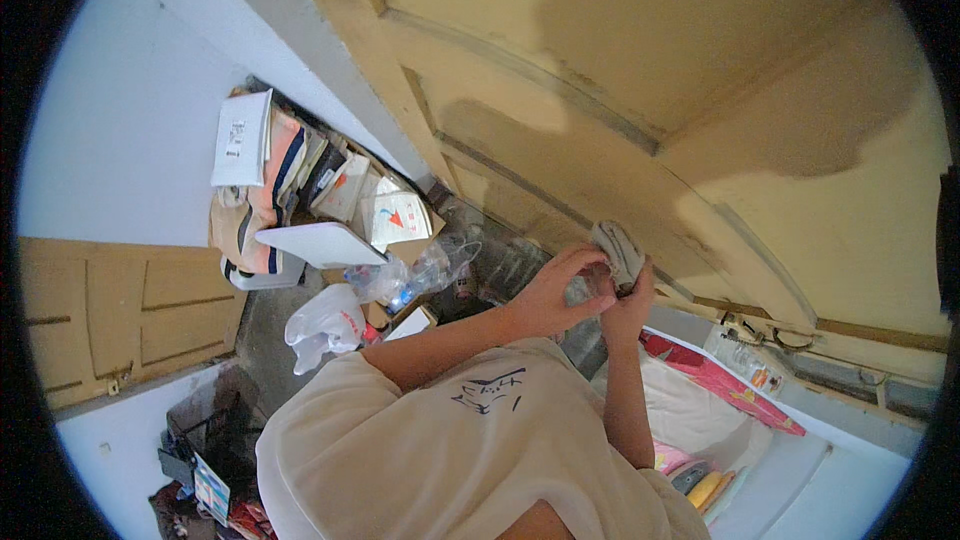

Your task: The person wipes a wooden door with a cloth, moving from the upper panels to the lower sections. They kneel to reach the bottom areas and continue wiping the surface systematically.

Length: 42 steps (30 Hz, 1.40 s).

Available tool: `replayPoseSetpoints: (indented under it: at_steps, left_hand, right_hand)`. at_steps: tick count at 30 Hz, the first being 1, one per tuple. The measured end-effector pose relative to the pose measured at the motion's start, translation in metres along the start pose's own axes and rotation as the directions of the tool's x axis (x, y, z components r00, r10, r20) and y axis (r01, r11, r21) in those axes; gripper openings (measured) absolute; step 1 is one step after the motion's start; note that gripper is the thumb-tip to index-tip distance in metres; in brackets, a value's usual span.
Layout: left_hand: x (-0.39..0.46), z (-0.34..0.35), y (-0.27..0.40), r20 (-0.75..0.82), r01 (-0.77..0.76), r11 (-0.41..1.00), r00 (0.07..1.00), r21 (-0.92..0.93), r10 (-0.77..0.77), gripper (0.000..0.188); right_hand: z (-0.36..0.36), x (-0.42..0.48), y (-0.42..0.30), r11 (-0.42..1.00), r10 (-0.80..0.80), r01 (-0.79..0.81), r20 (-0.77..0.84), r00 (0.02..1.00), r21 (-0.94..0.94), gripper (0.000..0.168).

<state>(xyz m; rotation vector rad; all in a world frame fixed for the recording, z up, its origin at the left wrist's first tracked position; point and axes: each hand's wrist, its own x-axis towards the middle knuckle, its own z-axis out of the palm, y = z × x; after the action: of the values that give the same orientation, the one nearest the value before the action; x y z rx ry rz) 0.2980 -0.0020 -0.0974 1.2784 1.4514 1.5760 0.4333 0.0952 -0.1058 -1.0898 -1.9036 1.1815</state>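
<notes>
A folded grey cloth [618,246] is upright in my right hand [628,307], its top standing above the fingers. Close beside it on the left is my left hand [559,294], with bent fingers at the cloth's lower edge and the thumb near my right hand. Whether the left fingers grip the cloth is not clear. Both hands are in front of my cream T-shirt [480,450], near a yellowish panelled door [480,127] with large darker patches.
Left of the hands are stacked papers and parcels [397,217], a white board [322,244], a white plastic bag [326,322] and clear plastic bottles. A black crate [202,420] stands lower left. Bedding [697,397] lies on the right, below a metal door latch [742,326].
</notes>
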Motion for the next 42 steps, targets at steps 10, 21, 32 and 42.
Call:
replayPoseSetpoints:
  at_steps: [10,21,32,42]
  left_hand:
    - [-0.031,-0.025,-0.044,-0.327,0.182,0.726,0.802,-0.663,-0.500,0.052]
    - [0.030,-0.215,-0.006,-0.861,0.061,0.998,0.508,0.003,-0.029,0.027]
    - [0.109,-0.275,0.001,-0.563,-0.166,0.666,0.410,0.727,0.717,0.062]
    - [0.098,-0.274,-0.051,-0.507,-0.202,0.666,0.504,0.718,0.699,0.070]
  right_hand:
    - [0.079,-0.004,-0.041,0.932,-0.244,0.318,0.349,0.905,-0.173,0.059]
    - [0.112,0.000,-0.057,0.976,-0.176,0.215,0.460,0.870,-0.032,0.014]
    - [0.116,-0.005,-0.061,0.953,-0.294,0.297,0.417,0.860,0.060,0.010]
    - [0.070,0.049,-0.059,0.987,-0.137,0.144,0.093,0.986,-0.068,0.010]
